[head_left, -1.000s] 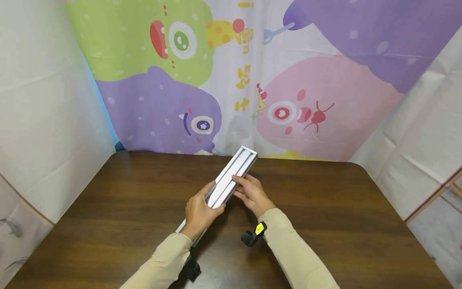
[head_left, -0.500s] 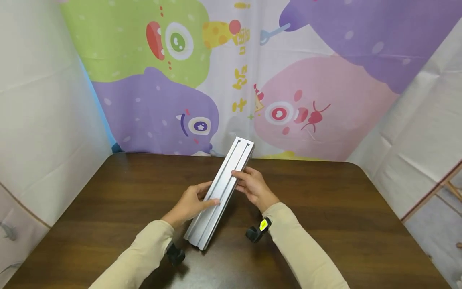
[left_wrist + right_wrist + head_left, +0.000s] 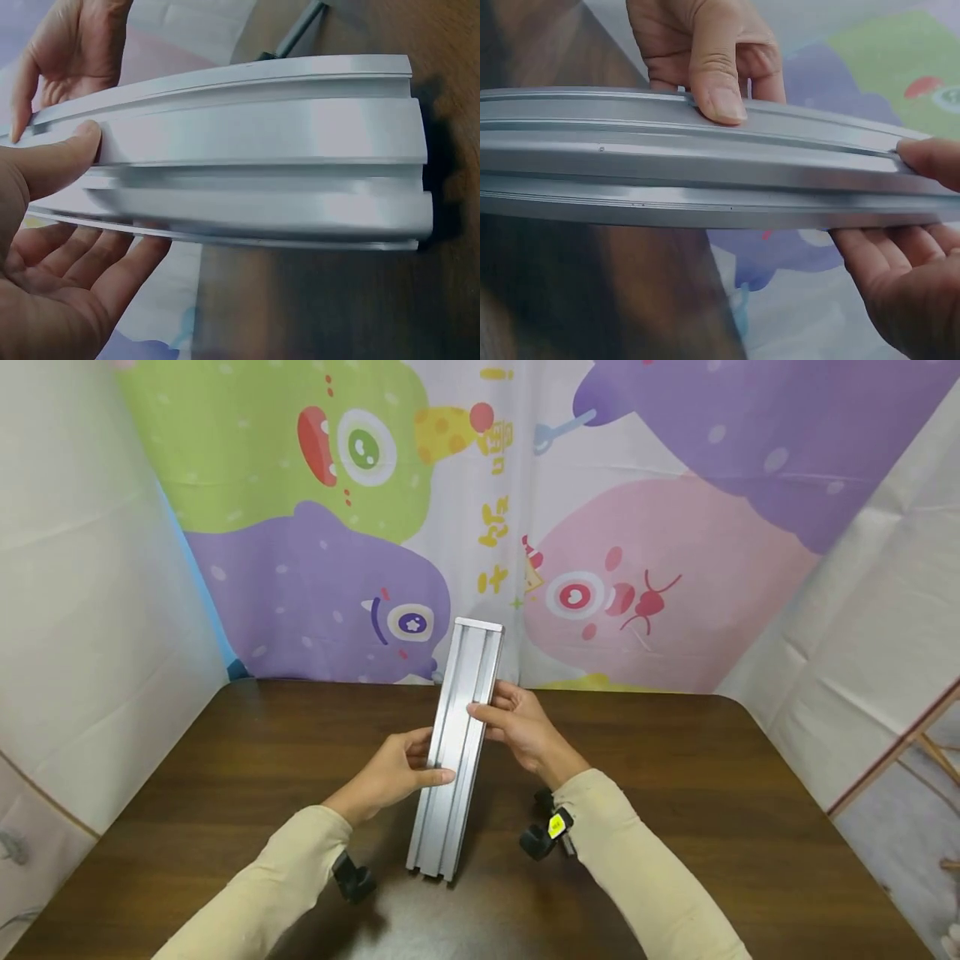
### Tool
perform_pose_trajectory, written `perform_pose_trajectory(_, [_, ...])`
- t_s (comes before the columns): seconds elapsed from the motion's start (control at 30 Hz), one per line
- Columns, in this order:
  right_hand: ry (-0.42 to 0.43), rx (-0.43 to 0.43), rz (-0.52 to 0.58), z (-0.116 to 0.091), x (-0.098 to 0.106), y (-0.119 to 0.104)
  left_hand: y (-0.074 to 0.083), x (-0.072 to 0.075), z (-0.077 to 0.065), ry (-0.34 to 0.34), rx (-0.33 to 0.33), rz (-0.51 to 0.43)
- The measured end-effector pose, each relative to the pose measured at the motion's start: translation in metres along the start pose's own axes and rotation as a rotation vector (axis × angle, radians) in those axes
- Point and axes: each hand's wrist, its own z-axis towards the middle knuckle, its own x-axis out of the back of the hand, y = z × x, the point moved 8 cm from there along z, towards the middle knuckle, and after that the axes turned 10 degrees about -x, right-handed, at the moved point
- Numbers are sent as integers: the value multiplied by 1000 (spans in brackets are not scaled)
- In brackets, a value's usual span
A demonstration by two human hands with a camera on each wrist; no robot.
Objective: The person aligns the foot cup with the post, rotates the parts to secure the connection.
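Both hands hold a long silver aluminium profile with lengthwise grooves. It stands tilted over the table, far end raised and capped by a flat plate, near end low over the wood. My left hand grips its left side below the middle, thumb lying across the grooved face. Higher up, my right hand grips the right edge, thumb on the face and fingers behind. In the left wrist view the profile shows its grooved near end. Small dark specks mark the profile in the right wrist view.
A dark wooden table lies below the hands. Behind it hangs a cartoon-printed curtain, with a white sheet at the left side. A black wrist camera sits at the left cuff, another camera at the right.
The profile has swung from a diagonal to nearly upright in the head view, and its far end has risen. My left hand has shifted left, now with its thumb over the face.
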Motion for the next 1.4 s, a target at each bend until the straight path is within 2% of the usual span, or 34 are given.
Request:
perform_pose_trajectory(0.2, [-70, 62, -107, -13, -8, -16, 8, -2, -2, 2, -9, -14])
perform_pose_trajectory(0.4, [-124, 172, -245, -29, -13, -27, 19, -7, -7, 27, -40, -49])
perform_pose_trajectory(0.83, [-172, 286, -440, -63, -9, -37, 31, -29, -15, 77, -113, -98])
perform_pose_trajectory(1.0, [-197, 311, -470, -75, -7, -40, 35, -36, -17, 86, -151, -81])
perform_pose_trajectory(1.2, [-233, 339, -495, -90, -5, -41, 41, -47, -21, 70, -214, -16])
perform_pose_trajectory(1.4, [-261, 345, -497, -102, -2, -37, 44, -55, -28, 67, -226, 16])
